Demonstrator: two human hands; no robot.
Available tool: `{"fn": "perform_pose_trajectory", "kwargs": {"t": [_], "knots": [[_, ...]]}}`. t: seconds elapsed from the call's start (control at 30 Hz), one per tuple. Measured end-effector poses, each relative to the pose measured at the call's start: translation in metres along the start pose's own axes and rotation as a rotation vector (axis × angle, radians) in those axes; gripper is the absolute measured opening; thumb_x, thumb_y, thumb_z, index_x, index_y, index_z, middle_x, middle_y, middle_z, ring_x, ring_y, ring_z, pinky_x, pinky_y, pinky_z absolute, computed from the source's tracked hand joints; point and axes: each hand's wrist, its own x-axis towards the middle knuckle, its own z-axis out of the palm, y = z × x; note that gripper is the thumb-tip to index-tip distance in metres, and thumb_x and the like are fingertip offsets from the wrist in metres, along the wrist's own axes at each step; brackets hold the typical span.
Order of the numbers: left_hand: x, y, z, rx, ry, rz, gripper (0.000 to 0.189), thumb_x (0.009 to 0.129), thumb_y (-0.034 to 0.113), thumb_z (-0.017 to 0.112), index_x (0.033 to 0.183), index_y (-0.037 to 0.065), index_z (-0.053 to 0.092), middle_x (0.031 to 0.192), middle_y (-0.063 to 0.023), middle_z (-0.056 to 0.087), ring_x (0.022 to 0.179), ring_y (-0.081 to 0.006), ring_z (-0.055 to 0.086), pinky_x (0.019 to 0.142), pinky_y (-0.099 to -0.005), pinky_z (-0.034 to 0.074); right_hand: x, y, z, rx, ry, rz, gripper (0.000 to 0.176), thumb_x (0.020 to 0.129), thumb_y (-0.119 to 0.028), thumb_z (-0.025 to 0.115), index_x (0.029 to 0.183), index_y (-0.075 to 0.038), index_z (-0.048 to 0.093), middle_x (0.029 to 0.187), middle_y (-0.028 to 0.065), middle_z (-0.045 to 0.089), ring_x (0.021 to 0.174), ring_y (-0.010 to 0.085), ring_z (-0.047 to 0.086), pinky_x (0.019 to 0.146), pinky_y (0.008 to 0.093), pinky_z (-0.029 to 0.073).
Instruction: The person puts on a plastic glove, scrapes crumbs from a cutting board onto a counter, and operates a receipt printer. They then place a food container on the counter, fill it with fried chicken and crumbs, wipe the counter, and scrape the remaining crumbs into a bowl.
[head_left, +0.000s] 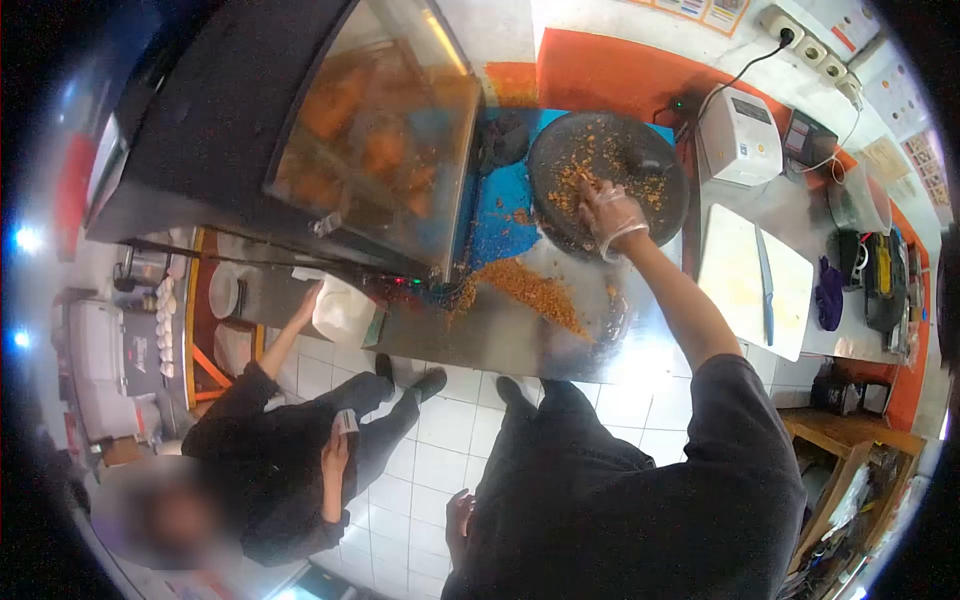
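My right hand (612,215), in a clear plastic glove, reaches into a wide dark stone mortar (660,140). Its fingers are bent together among orange-brown crumbs (600,150); what they pinch is too small to make out. More crumbs (530,290) lie in a long heap on the steel counter (620,340), in front of the mortar. Low at my side hangs my left hand (460,520), loosely open, with its thumb apart and nothing visible in it.
To the right, a knife (765,285) lies on a white cutting board (725,270), near a white label printer (738,140). A glass-fronted cabinet (375,140) stands on the left. Beside me, a person (270,470) holds a white container (343,310) and a phone-like object (346,421).
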Motion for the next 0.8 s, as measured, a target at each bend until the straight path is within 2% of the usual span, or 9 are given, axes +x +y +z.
{"fn": "perform_pose_trajectory", "kwargs": {"t": [0.03, 0.17, 0.23, 0.3, 0.43, 0.5, 0.63, 0.67, 0.8], "knots": [[0.007, -0.002, -0.007, 0.232, -0.030, -0.069, 0.048, 0.090, 0.023, 0.063, 0.130, 0.002, 0.049, 0.107, -0.0142, 0.064, 0.094, -0.0220, 0.063, 0.084, -0.0338, 0.050, 0.001, 0.002, 0.003, -0.004, -0.003, -0.007, 0.042, 0.093, -0.034, 0.050, 0.130, -0.014, 0.050, 0.110, 0.0198, 0.056, 0.096, 0.0358, 0.061, 0.077, 0.0456, 0.055], [0.018, -0.082, -0.029, -0.211, -0.006, 0.010, 0.046, 0.089, 0.021, 0.063, 0.129, 0.001, 0.051, 0.106, -0.0166, 0.065, 0.092, -0.0225, 0.064, 0.079, -0.0339, 0.052, 0.025, 0.035, 0.042, -0.138, -0.010, -0.013, 0.034, 0.093, -0.031, 0.048, 0.113, -0.005, 0.058, 0.104, 0.0191, 0.060, 0.085, 0.0371, 0.066, 0.078, 0.0461, 0.055], [0.018, -0.088, -0.034, -0.251, -0.005, 0.004, 0.045, 0.090, 0.020, 0.062, 0.129, 0.001, 0.051, 0.106, -0.0167, 0.065, 0.092, -0.0226, 0.065, 0.079, -0.0339, 0.052, 0.032, 0.019, -0.003, 0.363, 0.022, 0.639, 0.029, 0.091, -0.027, 0.047, 0.103, -0.004, 0.061, 0.103, 0.0206, 0.063, 0.093, 0.0370, 0.066, 0.082, 0.0453, 0.054], [0.020, -0.093, -0.040, -0.285, -0.015, 0.012, 0.045, 0.090, 0.020, 0.062, 0.129, 0.001, 0.051, 0.106, -0.0169, 0.066, 0.091, -0.0228, 0.065, 0.079, -0.0339, 0.052, 0.043, 0.047, 0.014, 0.550, 0.122, 0.807, 0.030, 0.092, -0.025, 0.047, 0.097, -0.003, 0.066, 0.089, 0.0151, 0.068, 0.086, 0.0337, 0.067, 0.078, 0.0435, 0.052], [0.004, -0.079, -0.048, -0.371, 0.001, 0.046, 0.044, 0.090, 0.019, 0.062, 0.128, 0.001, 0.052, 0.106, -0.0170, 0.066, 0.091, -0.0229, 0.065, 0.079, -0.0339, 0.053, 0.003, -0.001, -0.019, 1.543, 0.320, 0.678, 0.027, 0.095, -0.028, 0.050, 0.105, -0.006, 0.062, 0.081, 0.0046, 0.063, 0.070, 0.0157, 0.059, 0.060, 0.0307, 0.049], [-0.028, -0.040, -0.044, 0.306, 0.154, 0.481, 0.041, 0.090, 0.016, 0.060, 0.127, 0.000, 0.053, 0.105, -0.0170, 0.066, 0.091, -0.0230, 0.066, 0.078, -0.0338, 0.053, -0.026, -0.066, -0.033, 2.272, 0.061, 0.225, 0.029, 0.096, -0.029, 0.049, 0.110, -0.005, 0.059, 0.084, 0.0062, 0.063, 0.071, 0.0139, 0.060, 0.060, 0.0274, 0.049], [0.035, -0.140, -0.048, -0.351, 0.110, 0.228, 0.038, 0.090, 0.014, 0.058, 0.125, -0.001, 0.055, 0.104, -0.0178, 0.067, 0.089, -0.0219, 0.066, 0.073, -0.0339, 0.053, -0.085, -0.270, -0.109, 1.952, 0.043, 0.182, 0.039, 0.098, -0.037, 0.046, 0.114, -0.003, 0.059, 0.092, 0.0075, 0.063, 0.078, 0.0175, 0.061, 0.069, 0.0297, 0.050], [0.047, -0.133, -0.052, -0.219, 0.039, 0.038, 0.038, 0.090, 0.013, 0.058, 0.126, -0.001, 0.054, 0.104, -0.0180, 0.067, 0.088, -0.0215, 0.066, 0.070, -0.0336, 0.053, -0.089, -0.296, -0.094, 1.093, 0.148, -0.031, 0.041, 0.098, -0.038, 0.047, 0.117, -0.004, 0.058, 0.098, 0.0076, 0.063, 0.088, 0.0202, 0.061, 0.077, 0.0337, 0.051], [0.066, -0.134, -0.060, -0.244, 0.018, -0.108, 0.039, 0.091, 0.011, 0.056, 0.128, 0.001, 0.052, 0.106, -0.0166, 0.066, 0.084, -0.0212, 0.066, 0.067, -0.0310, 0.050, -0.031, -0.434, -0.065, 1.216, 0.003, -0.408, 0.040, 0.090, -0.037, 0.055, 0.122, -0.012, 0.057, 0.111, 0.0145, 0.062, 0.093, 0.0294, 0.062, 0.086, 0.0396, 0.049]]}}
